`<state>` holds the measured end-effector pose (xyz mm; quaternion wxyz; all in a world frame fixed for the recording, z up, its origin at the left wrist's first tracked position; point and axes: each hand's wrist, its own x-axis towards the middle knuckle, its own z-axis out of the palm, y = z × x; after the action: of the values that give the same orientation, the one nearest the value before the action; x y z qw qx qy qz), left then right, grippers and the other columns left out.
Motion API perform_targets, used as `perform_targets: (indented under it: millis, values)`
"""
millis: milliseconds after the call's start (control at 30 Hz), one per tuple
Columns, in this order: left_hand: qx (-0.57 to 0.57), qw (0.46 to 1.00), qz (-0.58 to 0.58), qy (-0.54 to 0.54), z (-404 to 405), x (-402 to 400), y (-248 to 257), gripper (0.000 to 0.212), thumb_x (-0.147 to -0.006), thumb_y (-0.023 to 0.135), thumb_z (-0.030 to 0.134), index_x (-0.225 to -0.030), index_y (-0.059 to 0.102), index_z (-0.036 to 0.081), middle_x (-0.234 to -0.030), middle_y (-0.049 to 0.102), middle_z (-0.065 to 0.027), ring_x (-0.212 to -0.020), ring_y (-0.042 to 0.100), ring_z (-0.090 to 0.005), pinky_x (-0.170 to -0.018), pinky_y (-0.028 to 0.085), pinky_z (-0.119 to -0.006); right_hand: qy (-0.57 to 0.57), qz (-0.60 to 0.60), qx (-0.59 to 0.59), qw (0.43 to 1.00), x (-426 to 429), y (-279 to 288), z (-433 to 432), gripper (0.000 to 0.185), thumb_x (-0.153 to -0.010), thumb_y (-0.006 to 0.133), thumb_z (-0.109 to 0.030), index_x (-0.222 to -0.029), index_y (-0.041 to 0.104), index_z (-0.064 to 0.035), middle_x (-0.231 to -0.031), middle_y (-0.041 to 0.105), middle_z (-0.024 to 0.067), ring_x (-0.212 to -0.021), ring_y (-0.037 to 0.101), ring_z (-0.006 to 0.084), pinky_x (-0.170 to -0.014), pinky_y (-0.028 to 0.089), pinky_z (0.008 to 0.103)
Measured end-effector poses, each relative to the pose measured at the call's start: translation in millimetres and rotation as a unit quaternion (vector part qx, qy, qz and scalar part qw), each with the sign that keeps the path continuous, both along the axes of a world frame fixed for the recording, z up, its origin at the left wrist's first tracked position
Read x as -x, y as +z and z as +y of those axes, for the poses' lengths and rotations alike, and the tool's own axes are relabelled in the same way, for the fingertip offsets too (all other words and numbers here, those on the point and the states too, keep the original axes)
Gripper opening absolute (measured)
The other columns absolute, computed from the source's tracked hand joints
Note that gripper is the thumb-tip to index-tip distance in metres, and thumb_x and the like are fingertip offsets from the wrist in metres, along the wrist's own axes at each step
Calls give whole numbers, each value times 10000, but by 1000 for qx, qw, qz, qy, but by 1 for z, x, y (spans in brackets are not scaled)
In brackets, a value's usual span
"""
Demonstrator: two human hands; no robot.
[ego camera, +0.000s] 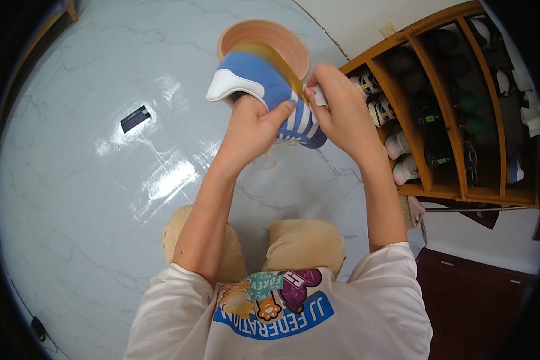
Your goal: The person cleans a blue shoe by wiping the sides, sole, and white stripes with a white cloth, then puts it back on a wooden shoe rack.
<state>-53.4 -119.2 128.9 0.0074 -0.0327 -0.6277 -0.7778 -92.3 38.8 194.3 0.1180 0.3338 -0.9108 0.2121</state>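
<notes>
A blue sneaker [247,66] with white side stripes, a white heel patch and a tan gum sole is held up in front of me, tilted on its side. My left hand [254,123] grips it, fingers inside the collar and thumb pressed on the striped side. Pinched in my right hand [342,108] is a crumpled white wipe or tissue [319,96], against the sole edge near the forefoot. White laces [290,138] hang at the shoe's lower side. Behind the shoe, a pink plastic basin [292,47] stands on the floor; its inside is partly hidden.
A wooden shoe rack [420,45] with several shoes stands close on my right. A broom [415,211] lies below it, beside a dark red cabinet [472,292]. A small dark flat packet or card [135,119] lies on the glossy marbled tile floor [72,180] to the left.
</notes>
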Motion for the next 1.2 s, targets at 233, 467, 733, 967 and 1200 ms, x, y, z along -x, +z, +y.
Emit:
perform_targets:
  millis: [233, 467, 733, 967, 1200]
  values:
    - [-30, 999, -34, -1, -3, 6, -7, 236, -882, 620, 150, -903, 646, -85, -837, 664, -90, -797, 623, -145, -716, 498, -296, -11, -7, -55, 998, -6, -5, 36, 92, -851, 580, -9, -885, 496, 1, -805, 541, 154, -744, 547, 345, -648, 443, 389]
    - [-73, 997, -15, -6, 4, 4, -3, 238, -886, 621, 146, -958, 642, -80, -916, 668, -89, -830, 629, -143, -737, 505, -290, 51, 24, 22, 998, 6, 10, 9, 86, -866, 582, -28, -892, 502, -11, -808, 549, 149, -745, 546, 347, -661, 451, 378]
    - [-44, 999, -23, -10, 1, 5, -6, 230, -885, 625, 125, -1012, 635, -67, -931, 669, -82, -832, 630, -139, -745, 507, -287, 12, -12, -49, 999, -4, 0, 33, 186, -725, 543, 82, -872, 485, -17, -808, 539, 146, -788, 542, 352, -668, 438, 400]
    - [-47, 998, -27, -28, 4, 4, -3, 225, -886, 624, 117, -1010, 636, -70, -919, 669, -80, -818, 630, -135, -732, 507, -281, 73, 86, 43, 993, 7, 1, 6, 172, -743, 551, 72, -876, 489, -18, -810, 534, 154, -778, 534, 360, -676, 441, 403]
    - [-79, 996, -36, -13, 2, 1, 1, 210, -885, 622, 116, -985, 636, -68, -897, 669, -76, -803, 633, -130, -720, 509, -282, 47, 26, -15, 998, 0, -4, 22, 236, -696, 572, 86, -882, 491, -35, -827, 552, 141, -837, 556, 365, -697, 454, 440]
